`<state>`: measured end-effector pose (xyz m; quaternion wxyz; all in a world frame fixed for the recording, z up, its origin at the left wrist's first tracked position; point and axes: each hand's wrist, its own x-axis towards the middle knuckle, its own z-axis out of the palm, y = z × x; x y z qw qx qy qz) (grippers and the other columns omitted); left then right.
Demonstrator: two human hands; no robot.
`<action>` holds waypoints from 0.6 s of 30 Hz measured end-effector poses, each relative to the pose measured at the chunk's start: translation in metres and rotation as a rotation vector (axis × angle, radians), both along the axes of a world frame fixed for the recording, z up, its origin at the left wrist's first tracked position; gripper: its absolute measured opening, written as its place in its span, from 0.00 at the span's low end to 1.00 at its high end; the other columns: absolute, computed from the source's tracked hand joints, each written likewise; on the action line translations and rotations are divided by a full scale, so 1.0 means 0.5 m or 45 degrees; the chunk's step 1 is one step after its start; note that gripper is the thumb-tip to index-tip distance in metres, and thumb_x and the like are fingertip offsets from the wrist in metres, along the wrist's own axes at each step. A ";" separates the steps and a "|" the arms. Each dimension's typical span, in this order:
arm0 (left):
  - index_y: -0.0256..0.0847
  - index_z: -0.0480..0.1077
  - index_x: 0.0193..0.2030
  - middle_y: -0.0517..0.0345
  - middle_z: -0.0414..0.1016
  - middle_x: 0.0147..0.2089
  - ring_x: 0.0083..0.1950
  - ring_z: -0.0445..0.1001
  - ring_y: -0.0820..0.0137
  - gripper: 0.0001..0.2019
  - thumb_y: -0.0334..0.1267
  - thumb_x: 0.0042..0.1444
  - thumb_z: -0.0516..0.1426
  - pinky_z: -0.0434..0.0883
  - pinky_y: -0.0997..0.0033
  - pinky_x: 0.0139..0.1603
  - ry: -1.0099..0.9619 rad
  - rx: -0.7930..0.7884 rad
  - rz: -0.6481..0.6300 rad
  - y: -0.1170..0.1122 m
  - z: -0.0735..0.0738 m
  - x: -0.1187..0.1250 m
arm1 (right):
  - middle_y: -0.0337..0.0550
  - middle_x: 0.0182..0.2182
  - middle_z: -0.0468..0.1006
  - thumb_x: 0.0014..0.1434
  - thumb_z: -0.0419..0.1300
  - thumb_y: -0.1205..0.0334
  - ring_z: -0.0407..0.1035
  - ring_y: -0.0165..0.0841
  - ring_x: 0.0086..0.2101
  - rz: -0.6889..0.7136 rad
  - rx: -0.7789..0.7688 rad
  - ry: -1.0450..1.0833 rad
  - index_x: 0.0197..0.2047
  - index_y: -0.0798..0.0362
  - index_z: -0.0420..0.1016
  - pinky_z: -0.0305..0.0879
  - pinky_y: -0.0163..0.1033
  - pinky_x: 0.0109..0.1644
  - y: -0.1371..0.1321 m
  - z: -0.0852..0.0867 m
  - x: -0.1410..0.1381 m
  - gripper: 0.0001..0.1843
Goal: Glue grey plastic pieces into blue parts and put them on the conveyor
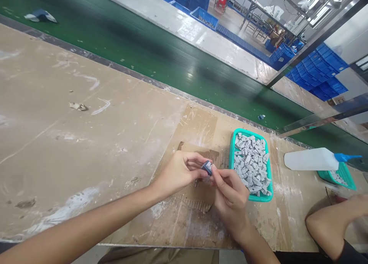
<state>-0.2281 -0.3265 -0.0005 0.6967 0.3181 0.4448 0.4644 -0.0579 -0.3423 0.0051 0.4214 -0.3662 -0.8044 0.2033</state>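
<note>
My left hand [186,166] pinches a small dark blue-grey part [206,168] between thumb and fingers, above the worktable. My right hand [230,191] meets it there, with thumb and index finger closed at the part's right side. A light grey piece [210,164] shows at the dark part, by the right fingertips; how far it is seated cannot be made out. Just right of my hands stands a green plastic basket [260,198], full of small light grey pieces [251,164]. Beneath my hands lies a worn sheet of cardboard [198,204].
A white bottle [310,159] with a blue nozzle lies by a second green basket [349,183]. Another person's arm [327,225] rests at the lower right. A green conveyor belt [172,72] runs behind the table, carrying a dark-and-white item [41,15]. Metal posts [310,45] rise at right.
</note>
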 end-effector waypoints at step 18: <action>0.33 0.79 0.27 0.54 0.74 0.27 0.28 0.73 0.73 0.11 0.31 0.34 0.72 0.77 0.76 0.32 -0.578 -0.452 -0.192 0.003 0.023 -0.017 | 0.48 0.50 0.78 0.62 0.62 0.63 0.72 0.39 0.52 0.293 -0.442 0.457 0.55 0.46 0.75 0.69 0.47 0.58 0.030 0.025 0.000 0.18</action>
